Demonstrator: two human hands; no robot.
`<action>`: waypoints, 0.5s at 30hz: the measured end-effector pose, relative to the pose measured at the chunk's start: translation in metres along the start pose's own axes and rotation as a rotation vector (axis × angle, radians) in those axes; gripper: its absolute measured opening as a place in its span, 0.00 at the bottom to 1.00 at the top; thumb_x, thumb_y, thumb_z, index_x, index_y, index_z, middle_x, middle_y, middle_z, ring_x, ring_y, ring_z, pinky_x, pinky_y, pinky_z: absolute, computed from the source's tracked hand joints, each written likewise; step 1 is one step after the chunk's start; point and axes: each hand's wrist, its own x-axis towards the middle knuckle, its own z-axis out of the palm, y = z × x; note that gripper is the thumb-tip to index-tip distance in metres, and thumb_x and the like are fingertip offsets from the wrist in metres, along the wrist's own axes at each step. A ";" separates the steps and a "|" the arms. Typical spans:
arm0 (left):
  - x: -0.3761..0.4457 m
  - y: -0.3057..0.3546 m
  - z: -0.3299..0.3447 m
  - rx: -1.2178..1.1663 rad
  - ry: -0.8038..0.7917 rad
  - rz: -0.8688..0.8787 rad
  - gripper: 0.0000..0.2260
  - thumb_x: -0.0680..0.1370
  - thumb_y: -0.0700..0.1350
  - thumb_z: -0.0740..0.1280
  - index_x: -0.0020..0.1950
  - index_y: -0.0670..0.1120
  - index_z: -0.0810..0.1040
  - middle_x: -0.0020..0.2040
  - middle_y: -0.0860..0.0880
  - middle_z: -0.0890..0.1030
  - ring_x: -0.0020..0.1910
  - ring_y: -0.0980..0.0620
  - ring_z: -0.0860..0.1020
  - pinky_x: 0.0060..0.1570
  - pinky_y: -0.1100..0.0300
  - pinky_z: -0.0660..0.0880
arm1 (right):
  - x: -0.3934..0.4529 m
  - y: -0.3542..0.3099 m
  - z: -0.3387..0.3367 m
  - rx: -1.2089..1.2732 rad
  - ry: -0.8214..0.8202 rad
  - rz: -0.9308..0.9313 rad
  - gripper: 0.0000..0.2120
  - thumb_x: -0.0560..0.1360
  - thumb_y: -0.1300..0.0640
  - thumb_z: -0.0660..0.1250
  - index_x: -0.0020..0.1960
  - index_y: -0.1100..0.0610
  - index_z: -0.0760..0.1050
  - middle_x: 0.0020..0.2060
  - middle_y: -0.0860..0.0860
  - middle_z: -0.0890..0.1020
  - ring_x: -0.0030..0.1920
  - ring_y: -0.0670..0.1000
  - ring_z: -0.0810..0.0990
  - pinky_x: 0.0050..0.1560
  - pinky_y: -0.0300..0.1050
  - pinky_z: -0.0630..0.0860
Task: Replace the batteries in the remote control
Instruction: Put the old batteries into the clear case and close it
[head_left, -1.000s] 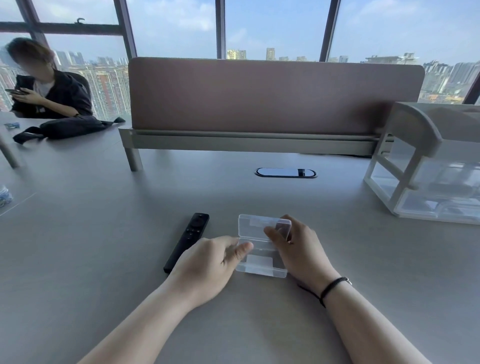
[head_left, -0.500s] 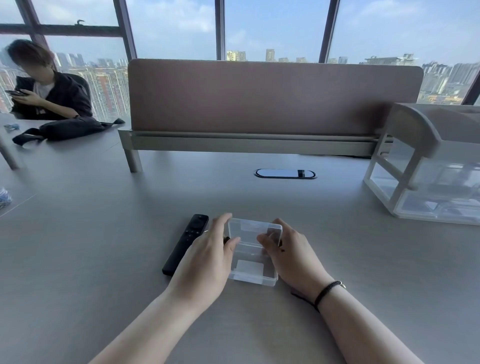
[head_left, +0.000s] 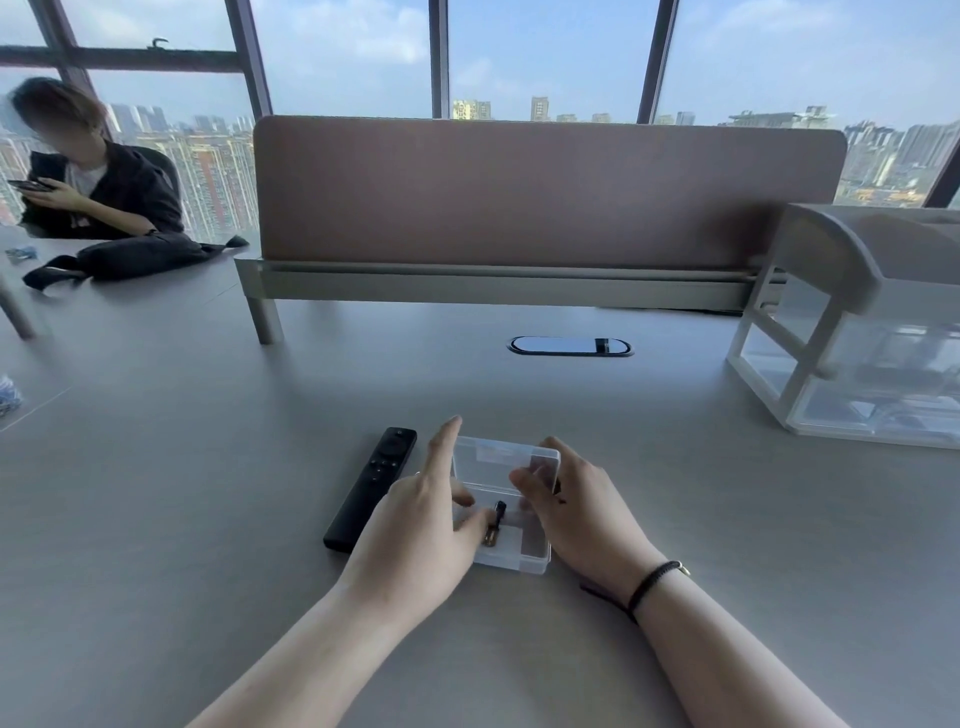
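A clear plastic box (head_left: 535, 558) lies on the grey desk (head_left: 208, 519) in front of me, its lid (head_left: 493, 457) standing open at the far side. In the box lies a small black battery (head_left: 497, 519) with a gold end. My left hand (head_left: 421, 530) reaches into the box from the left. Its thumb tip touches the battery, its fingers are spread and the index finger points up. My right hand (head_left: 576, 514) grips the right side of the box and lid, thumb on the lid. A black remote control (head_left: 371, 486) lies flat just left of the box, buttons up.
A white and clear drawer unit (head_left: 852, 353) stands at the right. A brown divider panel (head_left: 545, 192) runs across the back, with an oval cable port (head_left: 570, 346) before it. A person (head_left: 98, 192) with a phone sits at far left behind a black bag (head_left: 140, 254).
The lid has swung up and open. My left hand moved from the box's left side into the box, onto the battery. My right hand stayed on the box's right side.
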 end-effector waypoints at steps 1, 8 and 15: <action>0.000 -0.001 0.000 -0.002 0.009 -0.002 0.38 0.74 0.49 0.73 0.78 0.52 0.57 0.49 0.57 0.82 0.29 0.63 0.73 0.36 0.71 0.68 | 0.000 0.000 0.000 0.000 -0.001 -0.001 0.06 0.80 0.51 0.65 0.49 0.53 0.73 0.34 0.47 0.84 0.39 0.48 0.81 0.36 0.34 0.71; 0.003 -0.007 0.003 -0.180 0.063 -0.129 0.26 0.73 0.43 0.70 0.69 0.55 0.68 0.53 0.57 0.73 0.36 0.55 0.76 0.44 0.66 0.71 | 0.000 -0.002 -0.003 0.037 0.012 0.022 0.06 0.79 0.53 0.65 0.46 0.55 0.74 0.29 0.46 0.81 0.32 0.37 0.77 0.33 0.31 0.69; -0.001 -0.004 0.002 -0.196 -0.139 -0.006 0.35 0.65 0.58 0.78 0.68 0.62 0.65 0.58 0.66 0.66 0.44 0.59 0.76 0.47 0.70 0.71 | 0.001 0.001 -0.010 0.185 0.069 0.104 0.08 0.73 0.46 0.72 0.49 0.45 0.76 0.38 0.49 0.84 0.33 0.47 0.81 0.34 0.40 0.77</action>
